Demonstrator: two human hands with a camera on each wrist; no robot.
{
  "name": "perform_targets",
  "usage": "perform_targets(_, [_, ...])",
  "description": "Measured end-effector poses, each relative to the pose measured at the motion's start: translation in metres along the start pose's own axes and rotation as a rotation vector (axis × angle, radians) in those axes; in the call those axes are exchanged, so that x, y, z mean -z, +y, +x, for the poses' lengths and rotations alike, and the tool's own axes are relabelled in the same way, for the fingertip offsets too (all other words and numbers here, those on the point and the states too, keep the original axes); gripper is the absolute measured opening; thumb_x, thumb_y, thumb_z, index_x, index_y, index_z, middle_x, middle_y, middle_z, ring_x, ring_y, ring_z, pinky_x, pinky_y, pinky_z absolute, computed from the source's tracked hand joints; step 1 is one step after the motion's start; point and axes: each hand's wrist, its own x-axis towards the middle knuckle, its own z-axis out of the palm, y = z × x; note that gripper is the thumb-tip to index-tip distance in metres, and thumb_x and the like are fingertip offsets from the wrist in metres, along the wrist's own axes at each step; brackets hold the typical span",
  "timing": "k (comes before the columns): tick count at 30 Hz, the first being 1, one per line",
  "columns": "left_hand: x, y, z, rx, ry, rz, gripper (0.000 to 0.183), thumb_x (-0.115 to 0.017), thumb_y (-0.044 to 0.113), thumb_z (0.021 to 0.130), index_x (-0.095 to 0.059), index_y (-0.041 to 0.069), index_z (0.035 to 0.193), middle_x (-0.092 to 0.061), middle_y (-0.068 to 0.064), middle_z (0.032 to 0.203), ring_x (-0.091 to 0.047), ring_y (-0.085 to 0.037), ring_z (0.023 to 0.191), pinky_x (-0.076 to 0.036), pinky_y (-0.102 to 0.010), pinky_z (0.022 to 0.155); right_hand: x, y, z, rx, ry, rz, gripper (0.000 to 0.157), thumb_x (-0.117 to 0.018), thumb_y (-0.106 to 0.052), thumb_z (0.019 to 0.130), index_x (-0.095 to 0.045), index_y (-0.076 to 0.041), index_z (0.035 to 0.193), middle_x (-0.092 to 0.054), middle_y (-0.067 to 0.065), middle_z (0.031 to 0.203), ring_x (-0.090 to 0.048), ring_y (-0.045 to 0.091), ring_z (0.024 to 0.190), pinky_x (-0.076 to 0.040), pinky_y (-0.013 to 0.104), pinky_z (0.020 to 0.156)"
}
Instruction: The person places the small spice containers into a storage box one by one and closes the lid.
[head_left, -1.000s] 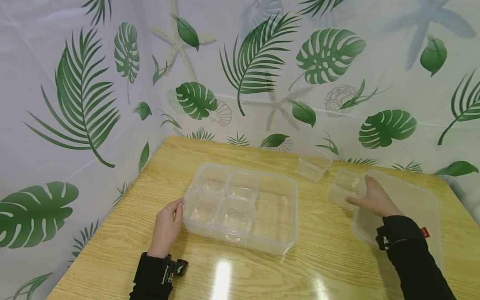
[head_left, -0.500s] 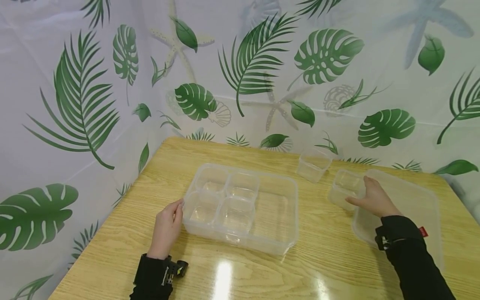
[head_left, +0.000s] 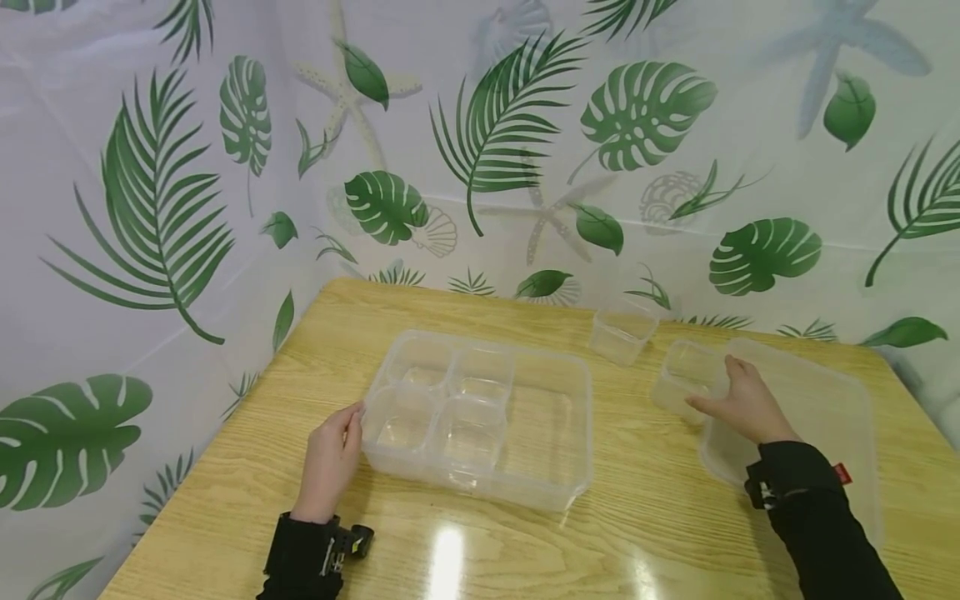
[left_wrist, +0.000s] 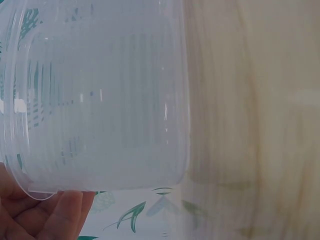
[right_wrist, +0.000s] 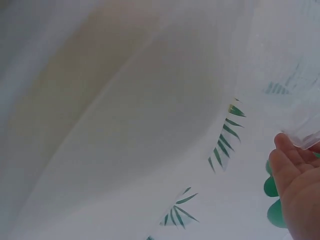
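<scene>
A large clear plastic box stands on the table, with several small clear tubs filling its left part. At the box's left end my left hand pinches the rim. In the left wrist view its fingers curl under the lip of the box's wall. My right hand holds another small clear tub by its right side, thumb in front and fingers behind. The right wrist view shows only a corner of that tub above the fingers.
A further small clear tub stands at the back of the table. A large translucent lid lies flat under the right forearm, a small red tag by the sleeve. Behind the wooden table hangs a leaf-patterned cloth.
The head view has shifted slightly. Both hands keep their holds, and the box and tubs stay where they were on the table.
</scene>
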Motion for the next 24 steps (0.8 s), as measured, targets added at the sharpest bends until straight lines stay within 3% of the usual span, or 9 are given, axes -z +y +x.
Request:
perform_targets(8, [0.000, -0.001, -0.001, 0.000, -0.004, 0.000, 0.029, -0.042, 0.007, 0.094, -0.054, -0.009, 0.115, -0.056, -0.025, 0.110, -0.054, -0.034, 0.099, -0.046, -0.045, 0.078, 0.004, -0.017, -0.010, 0.070, 0.091, 0.032, 0.102, -0.059, -0.048, 0.080, 0.003, 0.008, 0.138, -0.004, 0.040, 0.134, -0.012, 0.055, 0.118, -0.019, 0.063, 0.089])
perform_targets(18, [-0.001, -0.001, -0.001, 0.003, -0.003, -0.009, 0.030, -0.042, 0.008, 0.094, -0.054, -0.010, 0.114, -0.056, -0.025, 0.110, -0.054, -0.034, 0.100, -0.045, -0.045, 0.080, 0.003, -0.066, -0.022, 0.241, 0.233, 0.049, 0.095, -0.072, -0.031, 0.073, -0.015, 0.014, 0.134, -0.022, 0.037, 0.129, -0.027, 0.052, 0.113, -0.027, 0.061, 0.086])
perform_targets(24, [0.000, 0.000, -0.001, -0.010, 0.003, -0.009, 0.030, -0.041, 0.008, 0.094, -0.054, -0.010, 0.114, -0.056, -0.025, 0.109, -0.054, -0.034, 0.100, -0.045, -0.045, 0.080, 0.000, -0.098, -0.032, 0.321, 0.244, 0.064, 0.094, -0.074, -0.026, 0.071, -0.018, 0.011, 0.136, -0.023, 0.035, 0.131, -0.025, 0.049, 0.117, -0.027, 0.060, 0.087])
